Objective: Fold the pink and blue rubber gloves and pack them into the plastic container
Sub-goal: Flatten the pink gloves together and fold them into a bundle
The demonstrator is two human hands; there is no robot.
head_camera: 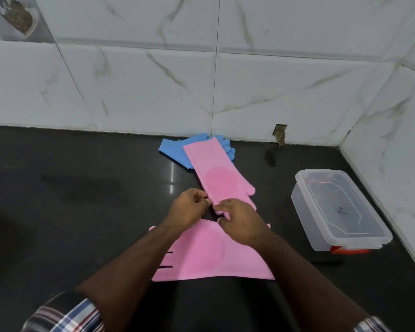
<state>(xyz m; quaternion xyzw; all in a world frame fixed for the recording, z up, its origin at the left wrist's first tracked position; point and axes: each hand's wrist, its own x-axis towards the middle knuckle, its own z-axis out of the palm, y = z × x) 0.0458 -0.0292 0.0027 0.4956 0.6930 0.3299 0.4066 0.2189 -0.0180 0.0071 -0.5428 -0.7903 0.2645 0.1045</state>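
Pink glove point(216, 173), the farther of the two: ready for folding from the finger end. Steady the left edge with the left hand point(187, 209), raise the fingertips with the right hand point(240, 224), and carry them up over the round scrubbing patch toward the cuff. Keep the long edges lined up for a square fold. Press firmly along the crease against likely spring-back in the rubber. Lay the glove's thumb flat, not bunched underneath. Fold small enough for the plastic container point(340, 212), lid apparently on and red clasp point(338, 250) probably to be undone first.

Left grip: curled, thumb and forefinger drawn close together right at the glove's left edge; pinching rubber or only touching it, cannot tell. Between the two hands: the glove's finger end, mostly hidden. Right grip: closed on that fingertip end, fingers on top and thumb tucked at the near side, seemingly pinching it.

From the grip, running away and slightly leftward over the dark tabletop point(82, 212) to the wall: palm patch, then cuff, the cuff resting on the blue gloves point(173, 149). Sticking out to the right, clear of both hands: the glove's thumb. Under the forearms, nearer the body: the other pink glove point(201, 255), flat, finger slits to the left, unfolded. Well apart to the right: the container, out of the right hand's immediate reach.
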